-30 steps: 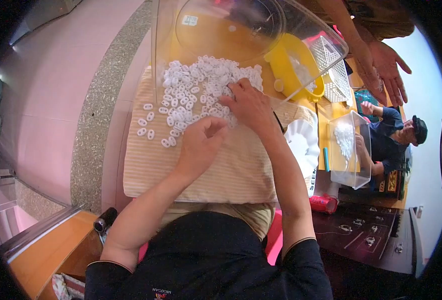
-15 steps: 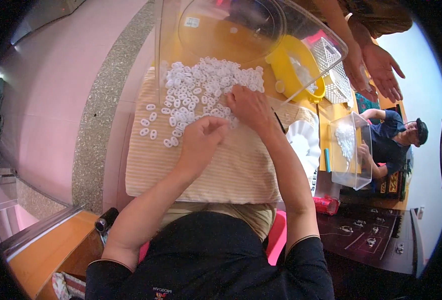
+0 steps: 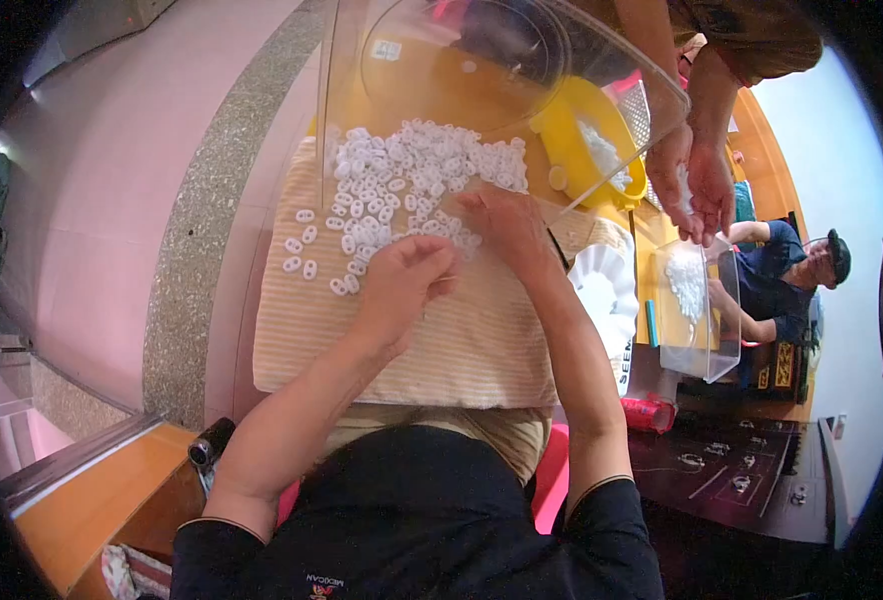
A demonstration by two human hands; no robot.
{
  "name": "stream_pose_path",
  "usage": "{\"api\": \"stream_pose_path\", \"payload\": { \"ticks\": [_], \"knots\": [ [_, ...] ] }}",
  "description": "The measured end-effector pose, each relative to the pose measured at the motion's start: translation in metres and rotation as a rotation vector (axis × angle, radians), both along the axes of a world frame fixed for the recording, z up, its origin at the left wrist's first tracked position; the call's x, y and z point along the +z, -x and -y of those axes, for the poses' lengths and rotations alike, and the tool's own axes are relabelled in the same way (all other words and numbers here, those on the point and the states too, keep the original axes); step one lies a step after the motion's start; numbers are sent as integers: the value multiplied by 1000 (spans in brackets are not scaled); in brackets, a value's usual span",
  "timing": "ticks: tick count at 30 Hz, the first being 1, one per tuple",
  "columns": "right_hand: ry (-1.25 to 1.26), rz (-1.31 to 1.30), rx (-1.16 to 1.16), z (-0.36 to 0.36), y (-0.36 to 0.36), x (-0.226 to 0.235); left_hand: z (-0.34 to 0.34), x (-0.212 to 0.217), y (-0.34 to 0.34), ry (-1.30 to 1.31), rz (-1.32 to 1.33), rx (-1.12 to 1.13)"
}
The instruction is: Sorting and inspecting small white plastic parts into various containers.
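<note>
Small white oval plastic pieces with two holes (image 3: 432, 150) lie heaped on a striped beige towel (image 3: 362, 350). Several separate pieces (image 3: 309, 234) are scattered left of the heap. My left hand (image 3: 412, 275) is over the heap's near edge, its thumb and fingers pinched together. Whatever is in that pinch is too small to make out. Just right of it, my right hand (image 3: 510, 222) reaches in at the heap's right side. Its fingers are curled and slightly blurred, and their tips hide what they hold, if anything.
A clear plastic bin (image 3: 327, 120) lies tipped behind the heap. To its right is a yellow basin (image 3: 562, 130) with white pieces. Another person's cupped hands (image 3: 697, 190) hold white pieces above a clear box (image 3: 712, 340). A person in a dark cap (image 3: 777, 270) sits beyond.
My right hand has drawn slightly back from the heap toward my left hand, which stays pinched. The other person's hands have moved down over the clear box and cupped together.
</note>
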State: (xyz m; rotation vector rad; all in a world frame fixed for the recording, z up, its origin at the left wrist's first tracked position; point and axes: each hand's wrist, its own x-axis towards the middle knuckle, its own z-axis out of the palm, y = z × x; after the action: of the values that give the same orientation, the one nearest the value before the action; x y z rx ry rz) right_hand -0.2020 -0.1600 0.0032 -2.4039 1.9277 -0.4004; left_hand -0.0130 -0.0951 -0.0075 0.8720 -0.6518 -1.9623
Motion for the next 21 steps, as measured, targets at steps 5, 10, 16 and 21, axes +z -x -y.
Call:
{"api": "stream_pose_path", "payload": {
  "ticks": [5,10,16,21],
  "knots": [
    [32,19,3,-6,0,9,-2,7,-2,-69,-36,-3],
    [-20,-111,-51,-3,-5,14,-2,5,0,-79,-48,12],
    [-99,-213,-76,-7,-18,37,-1,4,-2,-62,-44,7],
    [63,-167,17,-5,-6,27,-2,9,0,-89,-70,22]
  ]
}}
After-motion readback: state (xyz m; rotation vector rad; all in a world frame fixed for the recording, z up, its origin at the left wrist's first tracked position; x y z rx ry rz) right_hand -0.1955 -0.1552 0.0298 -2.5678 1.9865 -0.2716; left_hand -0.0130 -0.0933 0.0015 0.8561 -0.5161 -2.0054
